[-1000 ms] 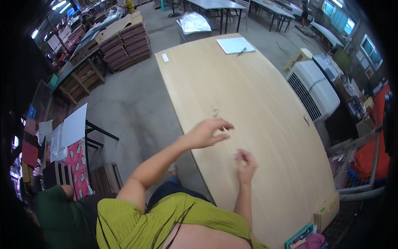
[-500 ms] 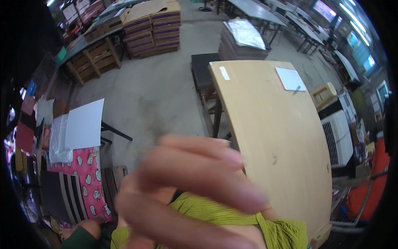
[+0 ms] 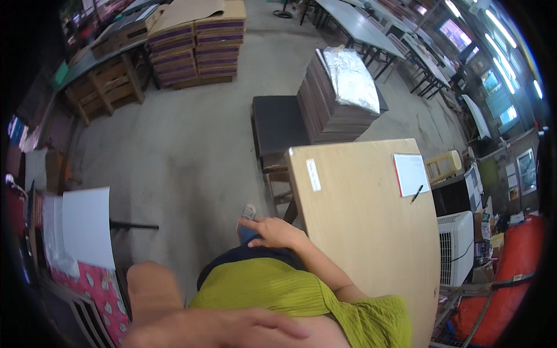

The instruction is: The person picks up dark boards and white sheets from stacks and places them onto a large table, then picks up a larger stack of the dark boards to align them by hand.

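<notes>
My right hand (image 3: 275,232) hangs in front of my dark trousers (image 3: 272,253), beside the near left side of the pale wooden table (image 3: 362,226). Its thumb and fingers are apart, pointing left, and no object shows in it. Close to the camera, my left hand (image 3: 217,327) is raised across the front of my green top (image 3: 267,284). One finger stretches out to the right; the lower edge cuts off the rest. Nothing can be seen in that hand. A white notepad (image 3: 411,168) with a red edge lies on the table, a dark pen (image 3: 416,194) across its near edge.
Behind the table, a tall stack of boards (image 3: 328,98) with a silvery sheet stands beside a low black-topped table (image 3: 278,124). Cartons (image 3: 197,52) are piled at the back left. On the left, a white board (image 3: 90,226) lies over a pink patterned cloth (image 3: 101,290).
My left hand has dropped from the middle of the view to the lower edge. My right hand has come into view. The view has tilted, so the table sits lower.
</notes>
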`<state>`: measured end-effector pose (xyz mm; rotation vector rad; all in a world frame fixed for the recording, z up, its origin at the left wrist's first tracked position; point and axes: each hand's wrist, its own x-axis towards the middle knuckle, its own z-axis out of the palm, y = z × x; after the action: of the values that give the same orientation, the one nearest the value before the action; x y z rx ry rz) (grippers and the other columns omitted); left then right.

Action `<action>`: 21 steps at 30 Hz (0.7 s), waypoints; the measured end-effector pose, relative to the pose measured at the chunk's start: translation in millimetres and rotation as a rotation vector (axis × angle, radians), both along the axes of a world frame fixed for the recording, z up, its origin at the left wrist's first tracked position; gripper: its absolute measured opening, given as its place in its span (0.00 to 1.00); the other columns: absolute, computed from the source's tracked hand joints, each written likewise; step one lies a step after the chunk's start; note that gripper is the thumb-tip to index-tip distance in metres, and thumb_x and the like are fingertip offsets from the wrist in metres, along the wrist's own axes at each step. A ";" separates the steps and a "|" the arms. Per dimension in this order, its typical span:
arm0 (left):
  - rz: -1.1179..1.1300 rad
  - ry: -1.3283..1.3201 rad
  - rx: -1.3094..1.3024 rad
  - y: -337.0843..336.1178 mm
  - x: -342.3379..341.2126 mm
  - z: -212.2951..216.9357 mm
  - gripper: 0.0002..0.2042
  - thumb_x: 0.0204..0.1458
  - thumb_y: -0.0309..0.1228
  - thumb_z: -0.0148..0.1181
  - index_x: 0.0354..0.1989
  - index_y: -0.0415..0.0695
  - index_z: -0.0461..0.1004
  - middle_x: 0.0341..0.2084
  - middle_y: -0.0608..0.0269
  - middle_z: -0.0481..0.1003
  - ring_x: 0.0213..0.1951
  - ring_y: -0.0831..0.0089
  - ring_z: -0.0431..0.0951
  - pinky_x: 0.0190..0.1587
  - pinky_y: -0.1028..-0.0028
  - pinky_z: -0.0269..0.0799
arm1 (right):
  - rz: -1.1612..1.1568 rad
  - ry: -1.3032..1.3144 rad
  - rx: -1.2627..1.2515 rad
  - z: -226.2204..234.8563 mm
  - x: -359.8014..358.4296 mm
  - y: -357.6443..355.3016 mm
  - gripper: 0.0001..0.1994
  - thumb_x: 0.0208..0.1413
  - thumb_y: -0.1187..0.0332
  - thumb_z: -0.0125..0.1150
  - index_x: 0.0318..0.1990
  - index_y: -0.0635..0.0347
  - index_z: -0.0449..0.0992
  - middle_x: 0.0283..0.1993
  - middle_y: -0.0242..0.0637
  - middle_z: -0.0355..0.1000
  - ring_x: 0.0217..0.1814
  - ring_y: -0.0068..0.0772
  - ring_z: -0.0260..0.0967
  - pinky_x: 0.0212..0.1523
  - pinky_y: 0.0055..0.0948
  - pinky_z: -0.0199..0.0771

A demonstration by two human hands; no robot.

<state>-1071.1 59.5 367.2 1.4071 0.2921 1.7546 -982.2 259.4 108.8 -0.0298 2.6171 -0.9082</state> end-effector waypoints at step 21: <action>-0.203 0.847 -0.811 674.2 -432.5 -219.0 0.18 0.56 0.44 0.60 0.37 0.38 0.82 0.36 0.50 0.81 0.37 0.62 0.81 0.47 0.67 0.75 | -2.135 0.651 -1.115 -139.9 -192.1 605.5 0.29 0.56 0.59 0.66 0.62 0.55 0.64 0.48 0.42 0.68 0.47 0.39 0.67 0.48 0.51 0.71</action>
<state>-1503.6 733.7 148.2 1.3869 1.1178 0.6326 -1174.4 864.9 -31.0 2.6632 0.9568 -2.8916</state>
